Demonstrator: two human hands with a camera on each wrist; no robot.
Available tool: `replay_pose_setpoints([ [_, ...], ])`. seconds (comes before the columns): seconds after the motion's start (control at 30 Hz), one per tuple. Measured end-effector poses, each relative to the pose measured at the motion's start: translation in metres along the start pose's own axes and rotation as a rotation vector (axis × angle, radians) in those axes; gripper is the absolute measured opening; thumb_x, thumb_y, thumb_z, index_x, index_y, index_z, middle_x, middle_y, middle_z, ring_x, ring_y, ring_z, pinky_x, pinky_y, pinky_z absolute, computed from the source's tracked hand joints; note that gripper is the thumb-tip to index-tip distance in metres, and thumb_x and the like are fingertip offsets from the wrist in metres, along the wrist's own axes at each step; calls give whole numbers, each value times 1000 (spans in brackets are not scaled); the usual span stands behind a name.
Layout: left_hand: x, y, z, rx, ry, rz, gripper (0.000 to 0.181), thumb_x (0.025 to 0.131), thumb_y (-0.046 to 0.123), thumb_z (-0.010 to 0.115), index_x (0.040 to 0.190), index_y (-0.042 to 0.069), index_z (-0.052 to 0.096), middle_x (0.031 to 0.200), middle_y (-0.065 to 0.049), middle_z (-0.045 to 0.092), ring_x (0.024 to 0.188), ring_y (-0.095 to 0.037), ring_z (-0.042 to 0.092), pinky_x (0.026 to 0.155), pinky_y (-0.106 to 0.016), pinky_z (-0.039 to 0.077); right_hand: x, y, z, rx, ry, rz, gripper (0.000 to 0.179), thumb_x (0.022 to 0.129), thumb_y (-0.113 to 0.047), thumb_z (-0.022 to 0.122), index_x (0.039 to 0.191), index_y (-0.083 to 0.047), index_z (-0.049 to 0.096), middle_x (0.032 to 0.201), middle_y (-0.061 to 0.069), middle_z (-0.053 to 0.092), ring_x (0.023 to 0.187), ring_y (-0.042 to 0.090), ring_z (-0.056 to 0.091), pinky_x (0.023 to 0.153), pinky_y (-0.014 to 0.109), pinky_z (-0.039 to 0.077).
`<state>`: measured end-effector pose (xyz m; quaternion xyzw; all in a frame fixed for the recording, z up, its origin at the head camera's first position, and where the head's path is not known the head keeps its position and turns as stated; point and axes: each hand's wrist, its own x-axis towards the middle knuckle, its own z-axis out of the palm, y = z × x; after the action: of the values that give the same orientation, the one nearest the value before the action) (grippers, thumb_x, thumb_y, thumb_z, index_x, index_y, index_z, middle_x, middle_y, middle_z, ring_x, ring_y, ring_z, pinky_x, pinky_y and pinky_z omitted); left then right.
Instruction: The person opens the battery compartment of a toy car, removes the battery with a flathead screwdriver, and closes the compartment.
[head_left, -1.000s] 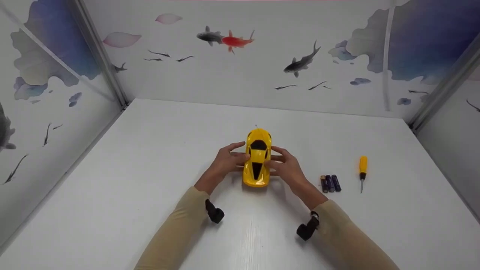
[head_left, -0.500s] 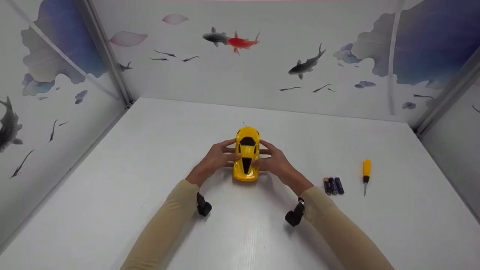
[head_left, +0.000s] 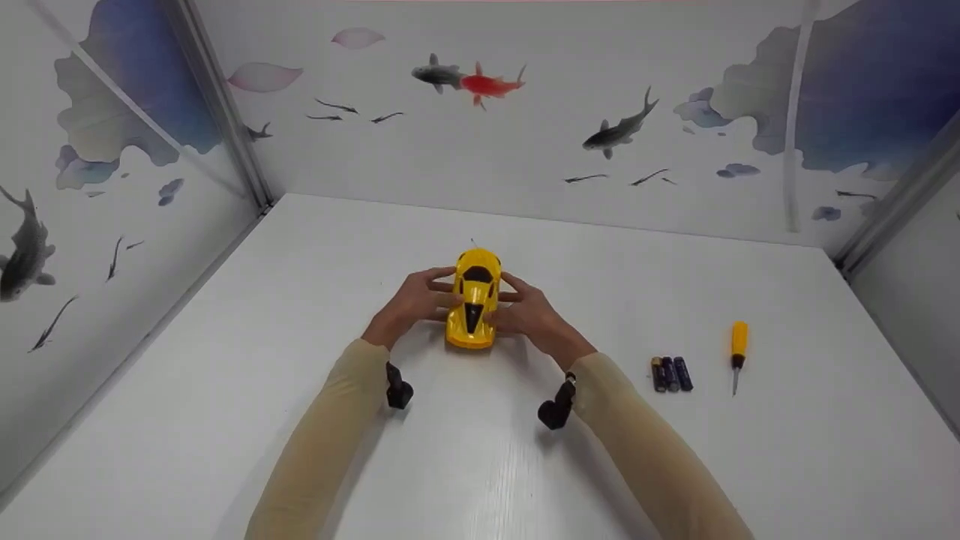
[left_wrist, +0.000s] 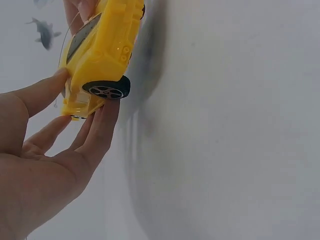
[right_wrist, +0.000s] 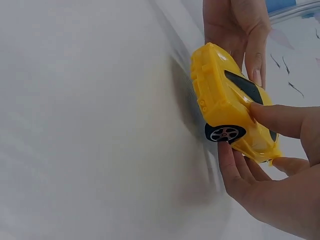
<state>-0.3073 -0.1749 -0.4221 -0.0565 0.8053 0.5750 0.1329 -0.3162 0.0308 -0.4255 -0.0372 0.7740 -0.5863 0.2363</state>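
A yellow toy car (head_left: 480, 293) with dark windows and a thin antenna is held between both hands in the head view. My left hand (head_left: 415, 298) grips its left side, and my right hand (head_left: 529, 311) grips the right side. The left wrist view shows a black wheel (left_wrist: 106, 89) with silver spokes, the thumb on the upper body and fingers beneath. From the right wrist the other thumb (right_wrist: 277, 119) presses on the car's top while the fingers support it from below. A shadow lies on the table apart from the car, which is raised. Its underside is hidden.
Three dark batteries (head_left: 670, 374) lie side by side on the white table (head_left: 480, 450), to the right of the right hand. Further right is a screwdriver (head_left: 739, 345) with a yellow handle. Walls painted with fish enclose the table's back and sides.
Both hands have carried the car leftward and slightly away in the head view, keeping their hold. The head view itself has shifted a little. Batteries and screwdriver stay put on the table.
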Motion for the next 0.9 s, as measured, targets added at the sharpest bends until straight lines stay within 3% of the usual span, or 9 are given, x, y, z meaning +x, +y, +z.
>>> replay_pose_setpoints([
  [0.17,4,-3,-9,35,-6,-32,67,94,16,70,154,19,40,149,-14,52,128,-28,60,103,-39,54,7,-1,10,48,8,25,93,88,-2,73,161,-24,21,158,14,40,134,29,56,104,39,53],
  [0.43,7,-8,-13,55,9,-95,63,96,22,69,153,15,43,149,-12,53,130,-27,59,109,-40,50,11,-3,17,88,26,74,89,89,-4,73,160,-22,23,155,14,44,134,27,55,105,38,53],
  [0.77,8,-8,-10,37,48,-103,57,98,22,66,150,12,46,146,-13,54,130,-27,57,110,-40,49,11,-4,23,70,85,109,83,91,-11,72,160,-16,25,157,14,43,136,26,53,106,38,52],
  [0.9,4,-5,-9,70,75,-86,55,98,22,66,148,9,47,144,-15,56,128,-27,59,107,-39,52,10,0,23,49,114,96,82,92,-18,74,159,-13,28,157,15,41,134,26,54,104,36,53],
])
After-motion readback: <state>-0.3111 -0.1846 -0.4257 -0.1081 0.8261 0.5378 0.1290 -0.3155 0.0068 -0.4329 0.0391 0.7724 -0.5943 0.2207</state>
